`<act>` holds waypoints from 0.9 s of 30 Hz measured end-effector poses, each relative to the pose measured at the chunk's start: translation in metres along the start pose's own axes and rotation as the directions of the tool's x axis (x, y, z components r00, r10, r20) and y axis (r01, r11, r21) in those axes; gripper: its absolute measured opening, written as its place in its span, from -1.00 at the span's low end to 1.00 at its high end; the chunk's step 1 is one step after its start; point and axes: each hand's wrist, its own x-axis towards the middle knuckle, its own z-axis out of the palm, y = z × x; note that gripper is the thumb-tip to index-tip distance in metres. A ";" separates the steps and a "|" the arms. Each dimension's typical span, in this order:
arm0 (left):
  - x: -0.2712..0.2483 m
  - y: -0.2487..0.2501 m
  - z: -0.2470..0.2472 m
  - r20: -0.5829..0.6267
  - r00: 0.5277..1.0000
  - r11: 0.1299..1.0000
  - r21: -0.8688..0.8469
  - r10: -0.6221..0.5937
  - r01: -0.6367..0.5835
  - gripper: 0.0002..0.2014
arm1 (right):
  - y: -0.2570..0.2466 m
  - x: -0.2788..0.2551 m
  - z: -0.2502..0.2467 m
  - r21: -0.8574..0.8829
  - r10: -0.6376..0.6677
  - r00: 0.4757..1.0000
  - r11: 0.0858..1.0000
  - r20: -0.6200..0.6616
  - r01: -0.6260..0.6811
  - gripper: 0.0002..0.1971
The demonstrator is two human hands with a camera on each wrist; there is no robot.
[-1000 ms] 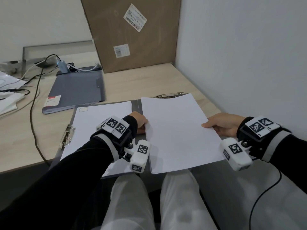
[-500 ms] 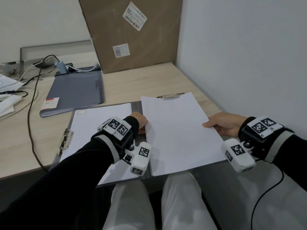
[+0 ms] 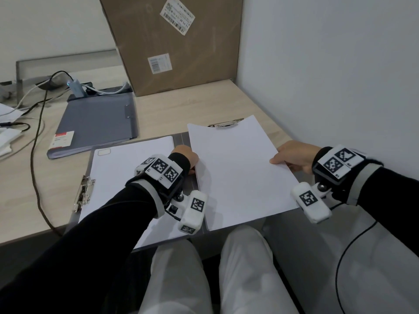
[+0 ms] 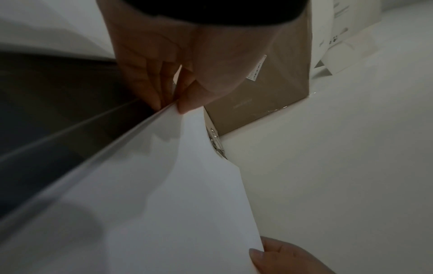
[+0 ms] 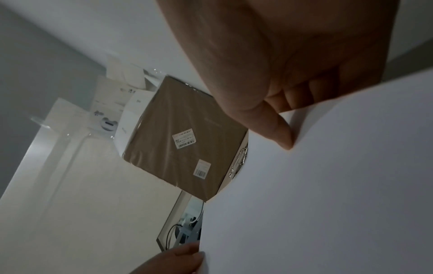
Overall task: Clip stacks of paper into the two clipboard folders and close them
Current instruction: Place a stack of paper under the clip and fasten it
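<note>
An open grey clipboard folder (image 3: 181, 141) lies at the desk's front edge. A white stack (image 3: 127, 168) sits clipped on its left half under a metal clip (image 3: 84, 193). Both hands hold a second paper stack (image 3: 238, 168) over the right half, its far edge next to the top clip (image 3: 224, 123). My left hand (image 3: 187, 158) pinches the stack's left edge, thumb on top (image 4: 187, 103). My right hand (image 3: 292, 156) pinches the right edge, thumb on top (image 5: 281, 133). A closed grey folder (image 3: 97, 123) lies further back on the left.
A tall cardboard box (image 3: 176, 41) stands at the back against the wall (image 3: 328, 75) on the right. Cables (image 3: 38, 123) and loose papers (image 3: 9, 137) lie at the far left. My legs (image 3: 204, 275) are under the desk edge.
The paper stack has slid slightly away from me toward the top clip, both hands keeping their pinch on its edges.
</note>
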 end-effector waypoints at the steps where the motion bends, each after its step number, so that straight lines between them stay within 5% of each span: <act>1: 0.000 -0.001 -0.001 -0.011 1.000 1.000 0.026 0.012 -0.011 -0.86 | -0.002 -0.003 0.002 0.004 -0.017 1.000 1.000 -0.017 0.017 -0.81; 3: -0.001 -0.005 -0.002 -0.039 0.998 0.995 0.089 0.050 -0.047 -0.86 | -0.004 -0.009 0.006 0.023 -0.058 0.996 0.998 -0.061 0.059 -0.90; 6: -0.010 -0.011 -0.005 -0.057 0.990 0.982 0.150 0.129 -0.119 -0.96 | 0.002 -0.013 0.008 0.018 -0.106 0.980 0.994 -0.166 0.111 -0.76; 9: -0.019 -0.019 -0.005 0.005 0.980 0.959 0.206 0.200 -0.196 -0.40 | 0.013 -0.023 0.009 -0.002 -0.119 0.959 0.992 -0.258 0.123 -0.62; 12: -0.039 -0.025 -0.004 0.110 0.949 0.903 0.293 0.294 -0.314 -0.22 | 0.026 -0.033 0.011 0.037 -0.135 0.948 0.988 -0.289 0.152 -0.59; 18: -0.078 -0.047 0.008 0.385 0.877 0.709 0.531 0.286 -0.464 0.08 | 0.047 -0.055 0.022 0.188 -0.065 0.992 0.979 -0.111 0.085 -0.90; 22: -0.085 -0.065 0.026 0.382 0.880 0.585 0.658 0.283 -0.474 0.15 | 0.053 -0.064 0.026 0.223 -0.093 0.994 0.969 -0.054 0.103 -0.75; 27: -0.086 -0.069 0.030 0.341 0.883 0.572 0.673 0.323 -0.469 0.10 | 0.054 -0.068 0.026 0.258 -0.093 0.993 0.960 -0.076 0.109 -0.68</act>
